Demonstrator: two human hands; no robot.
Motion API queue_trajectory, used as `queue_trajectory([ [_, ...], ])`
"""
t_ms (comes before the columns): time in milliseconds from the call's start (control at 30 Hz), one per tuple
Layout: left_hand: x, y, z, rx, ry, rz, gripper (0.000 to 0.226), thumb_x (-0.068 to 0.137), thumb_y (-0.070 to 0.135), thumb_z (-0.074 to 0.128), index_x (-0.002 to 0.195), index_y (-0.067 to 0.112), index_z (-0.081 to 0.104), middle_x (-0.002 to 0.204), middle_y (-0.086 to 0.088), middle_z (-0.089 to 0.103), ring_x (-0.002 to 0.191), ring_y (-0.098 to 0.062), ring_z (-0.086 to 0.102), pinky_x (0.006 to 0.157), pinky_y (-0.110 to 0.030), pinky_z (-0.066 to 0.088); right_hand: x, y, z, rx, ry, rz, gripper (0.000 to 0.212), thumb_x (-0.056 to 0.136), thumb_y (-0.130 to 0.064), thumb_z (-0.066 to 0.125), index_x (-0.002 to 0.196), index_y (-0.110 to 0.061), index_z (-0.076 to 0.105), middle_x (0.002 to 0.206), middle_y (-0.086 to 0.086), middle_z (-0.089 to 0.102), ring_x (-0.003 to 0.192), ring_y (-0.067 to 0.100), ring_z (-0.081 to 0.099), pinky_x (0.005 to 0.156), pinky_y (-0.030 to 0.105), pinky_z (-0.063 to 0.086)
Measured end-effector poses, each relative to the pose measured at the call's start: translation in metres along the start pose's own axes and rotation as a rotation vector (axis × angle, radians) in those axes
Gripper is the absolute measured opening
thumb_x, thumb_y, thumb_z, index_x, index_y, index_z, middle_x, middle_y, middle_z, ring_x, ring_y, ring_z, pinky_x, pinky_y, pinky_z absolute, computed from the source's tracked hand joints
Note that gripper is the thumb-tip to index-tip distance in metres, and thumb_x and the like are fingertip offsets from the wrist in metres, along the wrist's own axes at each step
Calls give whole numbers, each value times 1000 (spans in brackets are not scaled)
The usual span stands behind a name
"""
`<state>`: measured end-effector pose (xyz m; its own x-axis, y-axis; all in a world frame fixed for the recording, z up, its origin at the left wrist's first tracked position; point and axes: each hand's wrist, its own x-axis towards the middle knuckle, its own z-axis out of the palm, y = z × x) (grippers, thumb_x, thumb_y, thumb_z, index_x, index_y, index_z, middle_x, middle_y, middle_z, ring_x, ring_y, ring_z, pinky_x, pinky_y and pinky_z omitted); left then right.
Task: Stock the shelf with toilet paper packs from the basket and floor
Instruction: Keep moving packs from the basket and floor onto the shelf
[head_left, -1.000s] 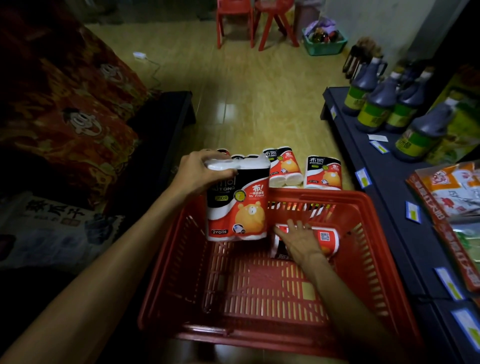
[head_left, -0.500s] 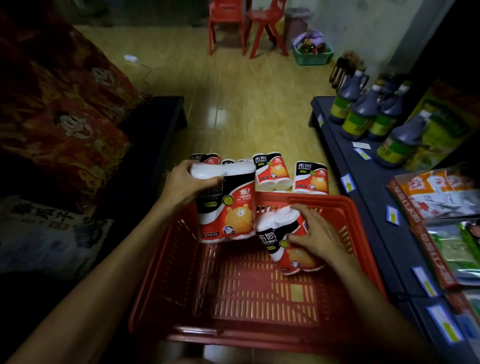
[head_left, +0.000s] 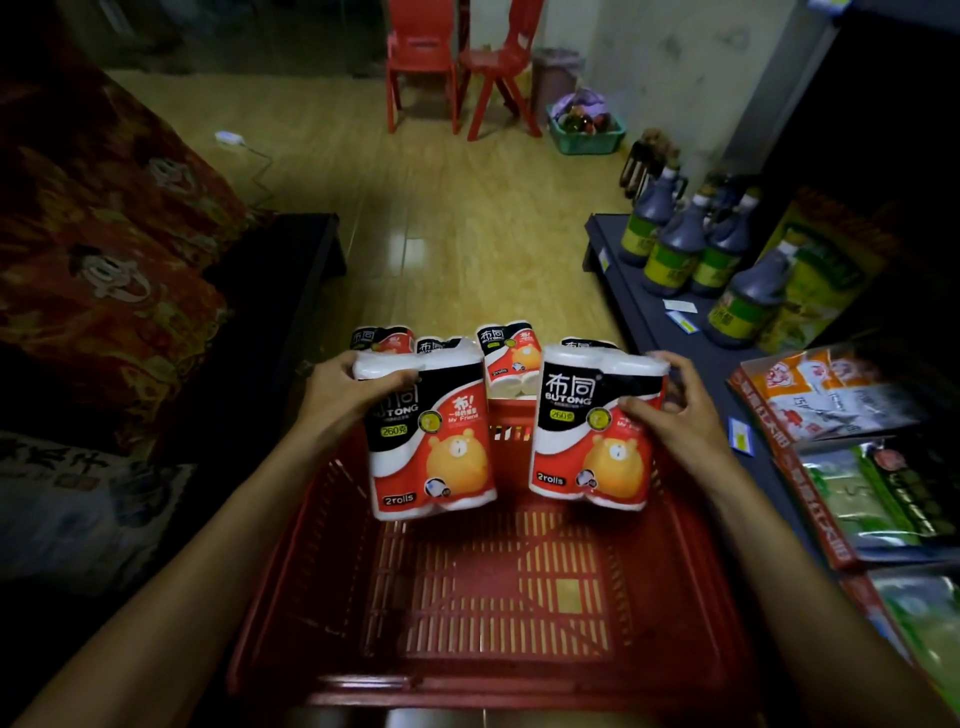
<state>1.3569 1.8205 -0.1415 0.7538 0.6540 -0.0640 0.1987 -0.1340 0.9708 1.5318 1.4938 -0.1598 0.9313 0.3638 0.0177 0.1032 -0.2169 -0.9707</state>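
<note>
Hands (head_left: 358, 395) grip 2 packs (head_left: 431, 441), 4 on floor (head_left: 511, 364).

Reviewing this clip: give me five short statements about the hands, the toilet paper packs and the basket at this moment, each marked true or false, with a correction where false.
1. Each hand holds one toilet paper pack. True: the left hand grips the left pack, the right hand the right pack.
2. The red basket has several packs lying on its bottom. False: its bottom is bare.
3. More packs on the floor sit beyond the basket's far rim. True.
4. The held packs are labelled 4 rolls. False: both read 2 rolls.
5. The dark bottles stand to the person's left. False: they stand on the low shelf to the right.
</note>
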Motion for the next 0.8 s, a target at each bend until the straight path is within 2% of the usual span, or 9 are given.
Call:
queue_trajectory([
  [67, 2, 6, 3, -41, -4, -17, 47, 66, 28, 87, 105, 10, 69, 95, -5, 75, 83, -17, 73, 73, -34, 59, 2, -10, -4, 34, 18, 4, 59, 76, -9, 79, 121, -36, 52, 114, -3, 67, 85, 2, 70, 71, 22, 53],
  [167, 7, 24, 7, -85, -13, -27, 39, 66, 26, 87, 99, 12, 70, 92, -5, 76, 84, -21, 74, 72, -35, 58, 8, -28, -12, 88, 39, 13, 60, 75, -8, 79, 118, -40, 53, 117, -3, 66, 92, 5, 69, 76, 27, 54],
  [267, 12, 56, 5, -87, -40, -30, 41, 65, 29, 88, 99, 14, 71, 92, -6, 76, 86, -23, 74, 75, -40, 59, 10, -59, -23, 135, 58, 37, 62, 76, -5, 78, 124, -35, 52, 119, -3, 65, 100, 9, 67, 84, 32, 55],
  [367, 16, 107, 0, -80, -69, -57, 50, 60, 36, 90, 99, 14, 70, 92, -7, 75, 86, -26, 73, 77, -45, 59, 10, -108, -39, 155, 91, 60, 62, 78, -1, 75, 126, -28, 50, 116, 1, 66, 90, 1, 68, 74, 21, 55],
  [433, 19, 149, -5, -108, -100, -93, 58, 52, 43, 93, 98, 16, 70, 94, -10, 75, 88, -30, 73, 81, -54, 57, 9, -150, -51, 135, 107, 65, 59, 77, 1, 75, 122, -29, 50, 114, 4, 66, 86, 3, 68, 69, 17, 54],
  [500, 19, 199, -9, -137, -134, -100, 61, 50, 44, 94, 99, 15, 70, 96, -12, 75, 89, -33, 72, 83, -57, 55, 6, -195, -66, 128, 130, 73, 60, 76, 0, 76, 121, -30, 51, 117, 6, 66, 90, 11, 66, 72, 22, 55],
  [700, 8, 380, -21, -129, -219, -20, 48, 62, 27, 89, 102, 7, 69, 93, -8, 75, 87, -27, 73, 78, -40, 58, -13, -362, -119, 106, 204, 91, 59, 76, -5, 78, 118, -38, 51, 115, 0, 66, 89, 14, 68, 69, 24, 56],
  [800, 2, 463, -32, -132, -281, 11, 61, 52, 37, 90, 101, 8, 68, 91, -8, 76, 86, -27, 73, 79, -41, 57, -24, -439, -144, 88, 223, 81, 59, 77, -5, 78, 118, -37, 50, 114, 2, 66, 90, 18, 68, 67, 21, 55],
])
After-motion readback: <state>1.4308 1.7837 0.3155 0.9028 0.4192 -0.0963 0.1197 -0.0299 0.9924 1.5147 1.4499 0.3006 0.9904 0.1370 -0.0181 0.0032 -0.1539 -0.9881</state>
